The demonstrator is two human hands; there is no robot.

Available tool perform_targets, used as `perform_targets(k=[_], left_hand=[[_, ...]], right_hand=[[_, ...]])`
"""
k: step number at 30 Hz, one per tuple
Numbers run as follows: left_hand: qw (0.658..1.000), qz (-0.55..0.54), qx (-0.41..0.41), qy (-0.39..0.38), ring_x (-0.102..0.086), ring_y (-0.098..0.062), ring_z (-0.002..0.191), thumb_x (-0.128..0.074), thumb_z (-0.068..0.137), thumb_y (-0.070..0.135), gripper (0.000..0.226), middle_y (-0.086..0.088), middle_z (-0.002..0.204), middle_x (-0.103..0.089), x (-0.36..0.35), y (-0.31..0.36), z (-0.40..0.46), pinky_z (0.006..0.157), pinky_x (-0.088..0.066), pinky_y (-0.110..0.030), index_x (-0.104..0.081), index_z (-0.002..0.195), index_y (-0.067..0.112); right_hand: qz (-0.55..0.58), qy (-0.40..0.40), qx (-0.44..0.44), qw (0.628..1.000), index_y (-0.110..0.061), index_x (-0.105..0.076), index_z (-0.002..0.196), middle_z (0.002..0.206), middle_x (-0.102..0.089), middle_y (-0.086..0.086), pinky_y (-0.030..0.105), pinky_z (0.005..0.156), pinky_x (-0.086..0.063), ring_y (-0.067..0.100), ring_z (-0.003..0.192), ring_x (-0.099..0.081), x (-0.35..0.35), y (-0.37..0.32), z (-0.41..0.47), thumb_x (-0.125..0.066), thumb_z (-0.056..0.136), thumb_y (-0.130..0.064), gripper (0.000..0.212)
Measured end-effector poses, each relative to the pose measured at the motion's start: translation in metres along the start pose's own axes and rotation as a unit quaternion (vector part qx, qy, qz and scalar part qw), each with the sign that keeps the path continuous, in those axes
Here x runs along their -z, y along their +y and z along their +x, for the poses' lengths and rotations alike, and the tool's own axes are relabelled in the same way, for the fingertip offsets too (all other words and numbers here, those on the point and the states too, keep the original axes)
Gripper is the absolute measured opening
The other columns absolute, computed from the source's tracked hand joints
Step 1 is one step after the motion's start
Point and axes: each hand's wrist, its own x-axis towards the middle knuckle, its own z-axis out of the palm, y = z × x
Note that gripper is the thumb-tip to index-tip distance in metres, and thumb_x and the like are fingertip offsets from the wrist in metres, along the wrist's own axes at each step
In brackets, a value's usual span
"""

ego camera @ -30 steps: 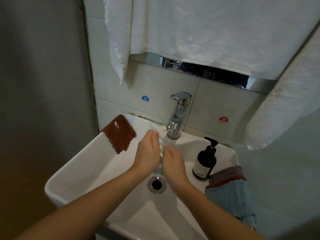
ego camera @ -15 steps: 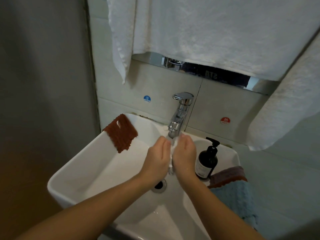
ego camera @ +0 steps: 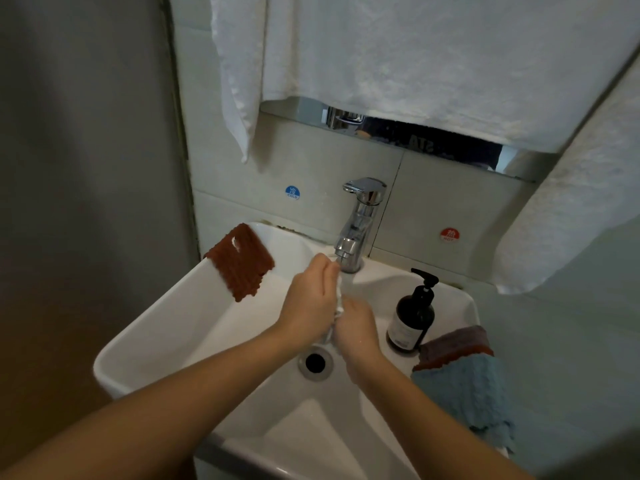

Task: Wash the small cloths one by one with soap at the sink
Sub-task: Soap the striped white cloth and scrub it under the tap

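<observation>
White cloth is mostly hidden between our left hand and right hand, both curled around it; our right hand moved lower than before.

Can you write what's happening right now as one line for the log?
step: rubbing white cloth under faucet | left hand: holds cloth | right hand: holds cloth | brown cloth: on sink rim

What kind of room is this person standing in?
Most likely a small bathroom. A white wall-mounted sink with a chrome tap sits against tiled wall, white towels hang above it, and a dark pump soap bottle stands on the rim.
</observation>
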Motion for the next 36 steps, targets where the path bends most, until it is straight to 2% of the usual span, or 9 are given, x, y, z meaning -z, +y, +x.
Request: perform_targets(k=[6, 11, 16, 19, 22, 27, 31, 33, 36], left_hand=[[0.996, -0.041, -0.028, -0.072, -0.046, -0.001, 0.055, -0.037, 0.105, 0.020, 0.028, 0.007, 0.066, -0.049, -0.004, 0.001, -0.014, 0.053, -0.037, -0.019, -0.046, 0.080, 0.027], [0.999, 0.008, 0.000, 0.047, -0.041, -0.006, 0.054, -0.039, 0.105, 0.026, 0.030, 0.005, 0.061, -0.044, 0.004, 0.001, 0.010, 0.054, -0.034, -0.031, -0.042, 0.075, 0.019], [0.994, 0.017, -0.037, -0.098, -0.054, 0.002, 0.057, -0.039, 0.104, 0.020, 0.027, 0.008, 0.066, -0.053, 0.003, 0.007, -0.011, 0.053, -0.037, -0.013, -0.044, 0.080, 0.030], [0.998, -0.022, -0.032, -0.052, -0.053, 0.003, 0.058, -0.042, 0.104, 0.016, 0.025, 0.008, 0.065, -0.053, 0.007, -0.002, -0.013, 0.054, -0.038, -0.013, -0.047, 0.081, 0.024], [0.999, -0.045, 0.010, -0.006, -0.045, 0.002, 0.053, -0.045, 0.103, 0.020, 0.027, 0.011, 0.060, -0.047, 0.019, -0.013, -0.001, 0.053, -0.035, -0.018, -0.045, 0.076, 0.020], [0.998, -0.039, 0.012, -0.039, -0.040, 0.001, 0.053, -0.048, 0.102, 0.020, 0.031, 0.017, 0.054, -0.046, 0.033, -0.018, 0.006, 0.054, -0.034, -0.018, -0.049, 0.072, 0.020], [0.984, -0.131, 0.095, -0.072, -0.057, -0.004, 0.063, -0.043, 0.103, 0.016, 0.029, 0.009, 0.067, -0.064, 0.031, -0.008, 0.006, 0.058, -0.046, -0.019, -0.065, 0.084, 0.012], [0.956, -0.220, 0.184, -0.067, -0.062, -0.014, 0.057, -0.036, 0.100, 0.009, 0.030, -0.005, 0.063, -0.065, 0.033, -0.003, 0.009, 0.049, -0.051, -0.025, -0.064, 0.091, 0.002], [0.979, -0.138, 0.142, -0.046, -0.060, -0.020, 0.061, -0.043, 0.092, -0.008, 0.025, -0.008, 0.075, -0.061, 0.036, -0.013, 0.011, 0.052, -0.054, -0.031, -0.063, 0.093, 0.007]], right_hand=[[0.158, 0.136, 0.079, 0.975, -0.016, -0.050, 0.073, 0.064, -0.050, -0.001, 0.026, 0.055, -0.041, 0.011, 0.060, -0.049, 0.008, -0.008, 0.008, -0.037, 0.105, -0.022, 0.035], [0.045, -0.003, 0.068, 0.997, -0.014, -0.047, 0.066, 0.063, -0.051, 0.002, 0.027, 0.059, -0.040, 0.011, 0.061, -0.049, -0.006, 0.011, -0.003, -0.040, 0.101, -0.011, 0.036], [0.244, 0.118, 0.064, 0.960, -0.014, -0.048, 0.071, 0.058, -0.049, -0.003, 0.021, 0.047, -0.041, 0.008, 0.051, -0.050, 0.006, 0.001, 0.009, -0.040, 0.104, -0.016, 0.034], [-0.002, -0.016, 0.041, 0.999, -0.015, -0.053, 0.082, 0.073, -0.060, 0.003, 0.030, 0.057, -0.048, 0.022, 0.066, -0.060, 0.010, 0.020, 0.019, -0.050, 0.093, -0.029, 0.018], [-0.264, -0.051, 0.096, 0.958, -0.015, -0.062, 0.088, 0.082, -0.066, 0.004, 0.038, 0.070, -0.050, 0.026, 0.081, -0.063, 0.019, 0.031, 0.023, -0.049, 0.097, -0.029, 0.021], [-0.218, 0.067, 0.173, 0.958, -0.023, -0.069, 0.103, 0.100, -0.053, -0.004, 0.036, 0.090, -0.042, 0.018, 0.102, -0.048, 0.028, 0.021, 0.014, -0.042, 0.101, -0.039, 0.031], [-0.004, -0.098, 0.167, 0.981, -0.038, -0.062, 0.107, 0.096, -0.068, -0.013, 0.014, 0.073, -0.049, 0.000, 0.089, -0.064, 0.020, 0.000, -0.005, -0.059, 0.096, -0.033, 0.013], [0.018, -0.102, 0.155, 0.982, -0.033, -0.062, 0.105, 0.092, -0.070, -0.011, 0.014, 0.066, -0.051, -0.001, 0.082, -0.066, 0.018, -0.001, -0.005, -0.068, 0.089, -0.026, 0.018], [0.017, -0.086, 0.151, 0.985, -0.029, -0.063, 0.101, 0.093, -0.070, -0.003, 0.017, 0.065, -0.052, 0.009, 0.083, -0.067, 0.019, -0.001, -0.001, -0.065, 0.090, -0.017, 0.016]])
